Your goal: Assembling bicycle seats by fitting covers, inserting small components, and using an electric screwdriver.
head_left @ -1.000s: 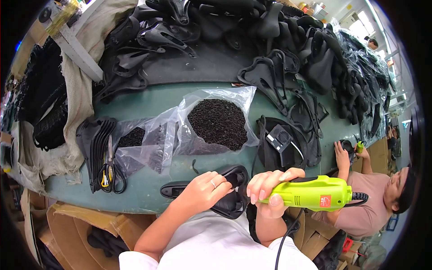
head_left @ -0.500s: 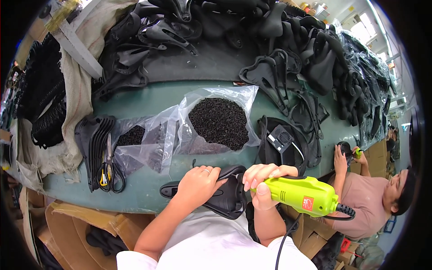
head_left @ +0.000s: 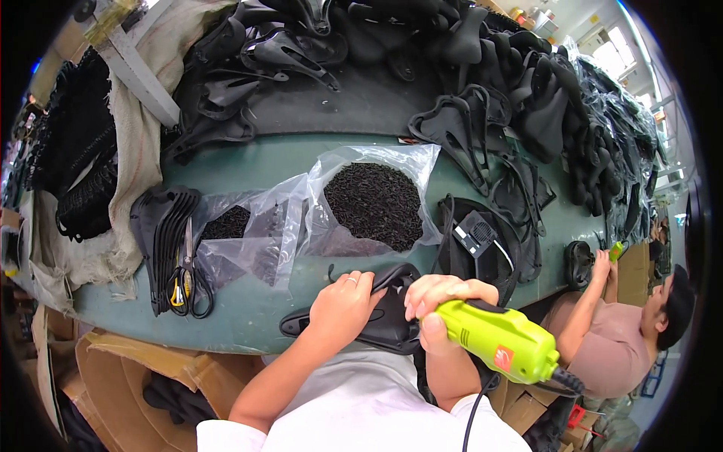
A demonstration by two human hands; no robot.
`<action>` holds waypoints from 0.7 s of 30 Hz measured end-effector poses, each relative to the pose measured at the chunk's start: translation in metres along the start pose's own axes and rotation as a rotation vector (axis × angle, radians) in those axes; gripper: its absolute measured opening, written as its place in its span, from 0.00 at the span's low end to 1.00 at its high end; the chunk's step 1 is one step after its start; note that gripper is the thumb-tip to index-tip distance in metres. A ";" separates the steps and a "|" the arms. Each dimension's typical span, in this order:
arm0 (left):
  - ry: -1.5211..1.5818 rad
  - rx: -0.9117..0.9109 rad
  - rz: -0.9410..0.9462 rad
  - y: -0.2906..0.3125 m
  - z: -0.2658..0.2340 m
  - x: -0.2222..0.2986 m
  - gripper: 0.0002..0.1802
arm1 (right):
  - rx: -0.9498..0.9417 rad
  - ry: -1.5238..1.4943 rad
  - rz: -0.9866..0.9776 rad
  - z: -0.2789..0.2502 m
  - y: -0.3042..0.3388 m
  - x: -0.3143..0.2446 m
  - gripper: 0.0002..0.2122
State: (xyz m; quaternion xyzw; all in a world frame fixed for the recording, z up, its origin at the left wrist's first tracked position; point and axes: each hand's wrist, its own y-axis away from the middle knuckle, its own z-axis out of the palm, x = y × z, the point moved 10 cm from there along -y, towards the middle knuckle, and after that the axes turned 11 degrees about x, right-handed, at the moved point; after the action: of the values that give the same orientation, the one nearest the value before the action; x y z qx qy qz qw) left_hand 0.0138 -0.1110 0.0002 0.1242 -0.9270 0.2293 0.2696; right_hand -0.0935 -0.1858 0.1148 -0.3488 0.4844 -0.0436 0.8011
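At the near table edge, a black bicycle saddle (head_left: pixel 389 325) lies with its hollow underside up and its narrow nose to the left. My left hand (head_left: pixel 343 310) is closed over its middle, fingers gripping the far rim. In my right hand (head_left: pixel 446 301) is a lime-green electric screwdriver (head_left: pixel 503 340), its body slanting down to the right and its cord trailing off. The screwdriver's tip points at the saddle's broad end; my fingers hide the tip, so I cannot tell whether it touches. Beyond lies an open clear bag of small black screw-like pieces (head_left: pixel 373 205).
A smaller bag of black pieces (head_left: pixel 227 223), scissors (head_left: pixel 185 279) and stacked black saddle parts (head_left: pixel 162 245) lie left. A grey power box (head_left: pixel 479 233) sits right. Saddles (head_left: pixel 459 38) are heaped behind. A cardboard box (head_left: pixel 128 369) stands below left; a co-worker (head_left: pixel 602 331) works at right.
The saddle has turned slightly, its broad end moving away from me. The screwdriver's rear has tilted lower. At right, the co-worker's hands have shifted away from a black part standing on the table.
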 end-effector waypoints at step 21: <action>-0.426 0.188 0.262 -0.119 0.011 -0.041 0.07 | 0.080 -0.104 0.150 -0.054 0.010 -0.040 0.26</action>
State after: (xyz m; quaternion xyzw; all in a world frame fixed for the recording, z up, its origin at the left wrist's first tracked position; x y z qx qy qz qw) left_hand 0.0844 -0.2146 0.0118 0.0733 -0.9456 0.3162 0.0235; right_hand -0.1605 -0.1901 0.1234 -0.2811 0.4646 0.0154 0.8396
